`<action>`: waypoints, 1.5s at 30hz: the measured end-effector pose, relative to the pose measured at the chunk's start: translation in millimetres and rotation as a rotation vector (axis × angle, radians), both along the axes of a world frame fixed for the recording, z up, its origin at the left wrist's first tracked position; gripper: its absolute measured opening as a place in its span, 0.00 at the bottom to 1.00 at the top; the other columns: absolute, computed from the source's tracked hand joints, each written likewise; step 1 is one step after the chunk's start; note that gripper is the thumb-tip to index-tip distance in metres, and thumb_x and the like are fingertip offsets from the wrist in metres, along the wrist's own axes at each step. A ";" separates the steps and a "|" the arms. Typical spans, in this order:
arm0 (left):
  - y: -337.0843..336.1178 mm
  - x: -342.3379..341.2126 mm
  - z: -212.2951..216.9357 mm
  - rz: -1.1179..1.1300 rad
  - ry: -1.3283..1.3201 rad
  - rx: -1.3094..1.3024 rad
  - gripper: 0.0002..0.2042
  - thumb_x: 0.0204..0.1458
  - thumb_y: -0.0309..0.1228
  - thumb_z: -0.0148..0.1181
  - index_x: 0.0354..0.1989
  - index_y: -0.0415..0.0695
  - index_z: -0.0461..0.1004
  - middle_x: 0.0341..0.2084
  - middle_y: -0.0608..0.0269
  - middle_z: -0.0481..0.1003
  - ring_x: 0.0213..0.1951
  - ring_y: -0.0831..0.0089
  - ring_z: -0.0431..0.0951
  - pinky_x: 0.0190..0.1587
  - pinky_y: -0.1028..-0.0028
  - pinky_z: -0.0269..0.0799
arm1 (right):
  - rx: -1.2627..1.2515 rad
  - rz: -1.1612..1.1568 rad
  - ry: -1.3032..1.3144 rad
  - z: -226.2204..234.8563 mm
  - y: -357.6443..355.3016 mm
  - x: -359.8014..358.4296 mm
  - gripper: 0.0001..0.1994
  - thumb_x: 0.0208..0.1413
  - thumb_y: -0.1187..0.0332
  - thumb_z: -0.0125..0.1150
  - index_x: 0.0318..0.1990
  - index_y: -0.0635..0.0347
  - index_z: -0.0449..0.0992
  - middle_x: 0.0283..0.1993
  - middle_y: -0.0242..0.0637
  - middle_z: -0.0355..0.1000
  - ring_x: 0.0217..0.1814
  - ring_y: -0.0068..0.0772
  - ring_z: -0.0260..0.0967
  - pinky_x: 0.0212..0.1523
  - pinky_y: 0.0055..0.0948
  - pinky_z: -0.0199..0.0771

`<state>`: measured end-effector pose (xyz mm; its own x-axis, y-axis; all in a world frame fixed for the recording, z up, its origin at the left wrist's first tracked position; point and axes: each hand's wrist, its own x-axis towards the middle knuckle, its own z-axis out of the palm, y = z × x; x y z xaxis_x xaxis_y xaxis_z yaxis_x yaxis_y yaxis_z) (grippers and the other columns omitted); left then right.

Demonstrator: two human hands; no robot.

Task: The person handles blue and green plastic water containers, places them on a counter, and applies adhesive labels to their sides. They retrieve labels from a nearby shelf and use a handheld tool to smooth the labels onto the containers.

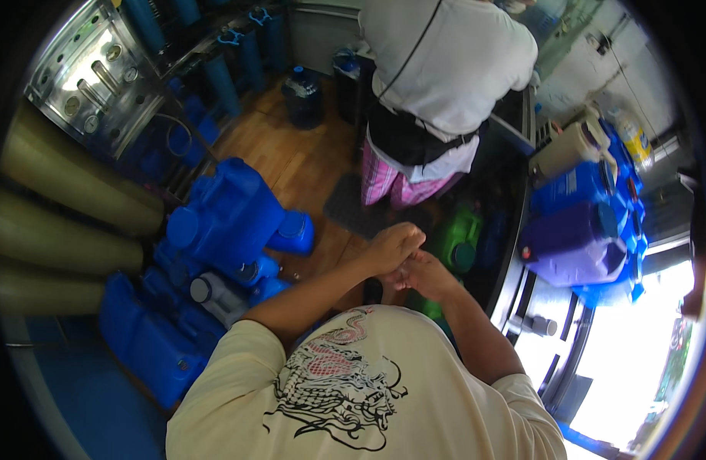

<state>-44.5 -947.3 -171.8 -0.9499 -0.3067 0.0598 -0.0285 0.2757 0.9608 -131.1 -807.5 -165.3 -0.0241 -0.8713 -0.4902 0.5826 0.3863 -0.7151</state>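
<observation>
In front of my belly my two hands meet. My left hand is curled closed, with its knuckles up. Just below and beside it, my right hand has its fingers bent in against the left one. Whatever lies between the fingers, if anything, is hidden. Beyond my left forearm stand blue plastic water jugs, one lying on top of others. A translucent container with a pale cap sits among them. Close to my right hand is a green jug with a dark green cap.
A person in a white shirt stands ahead, back turned, on a dark mat. A round blue bottle is on the wooden floor. Tall tan cylinders and a gauge panel line the left. Blue and purple jugs fill the right side.
</observation>
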 end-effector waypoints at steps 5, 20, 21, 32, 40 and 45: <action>-63.1 0.7 41.8 -0.051 0.249 -0.753 0.17 0.54 0.38 0.56 0.48 0.41 0.72 0.42 0.56 0.75 0.44 0.57 0.75 0.47 0.64 0.70 | 0.195 0.190 -0.004 15.4 -59.6 -58.8 0.08 0.59 0.70 0.45 0.41 0.58 0.71 0.26 0.28 0.61 0.23 0.24 0.60 0.31 0.31 0.67; -198.7 98.5 114.3 -0.100 -0.252 -0.950 0.09 0.54 0.35 0.53 0.28 0.44 0.73 0.27 0.59 0.75 0.32 0.63 0.76 0.37 0.65 0.71 | -0.258 1.263 0.698 94.3 -276.7 -26.6 0.18 0.65 0.55 0.48 0.42 0.64 0.72 0.29 0.30 0.69 0.31 0.30 0.72 0.32 0.31 0.73; -215.2 108.6 110.8 -0.049 -0.346 -0.770 0.09 0.55 0.35 0.52 0.30 0.43 0.73 0.27 0.57 0.75 0.33 0.62 0.76 0.37 0.64 0.71 | -0.450 1.184 1.061 95.7 -290.6 -15.2 0.18 0.64 0.54 0.48 0.41 0.63 0.72 0.29 0.33 0.70 0.31 0.33 0.73 0.32 0.33 0.73; -286.2 215.9 156.8 0.365 -0.069 -1.216 0.20 0.49 0.42 0.62 0.47 0.43 0.72 0.37 0.59 0.74 0.41 0.61 0.75 0.44 0.64 0.70 | -0.172 1.152 0.227 128.7 -411.8 56.6 0.18 0.67 0.51 0.43 0.32 0.54 0.68 0.21 0.26 0.63 0.24 0.23 0.66 0.28 0.26 0.66; -293.0 237.1 176.1 0.461 -0.226 -0.818 0.10 0.58 0.36 0.52 0.28 0.44 0.70 0.26 0.60 0.72 0.31 0.59 0.73 0.36 0.64 0.67 | -0.336 1.597 0.061 152.0 -476.9 92.2 0.18 0.67 0.51 0.45 0.32 0.55 0.67 0.23 0.25 0.57 0.25 0.24 0.58 0.33 0.29 0.68; -282.0 231.1 145.9 0.760 -0.035 -0.062 0.15 0.63 0.38 0.46 0.28 0.42 0.68 0.21 0.61 0.71 0.25 0.66 0.72 0.31 0.67 0.68 | -1.111 1.541 0.950 177.2 -505.4 106.1 0.19 0.65 0.53 0.47 0.34 0.61 0.70 0.25 0.36 0.67 0.29 0.37 0.69 0.32 0.34 0.70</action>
<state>186.6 -1229.4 -25.9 -0.4801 -0.8742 0.0721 -0.2620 0.2214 0.9393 -25.0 -1312.8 11.9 0.9486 -0.2749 -0.1568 -0.2975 -0.6056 -0.7381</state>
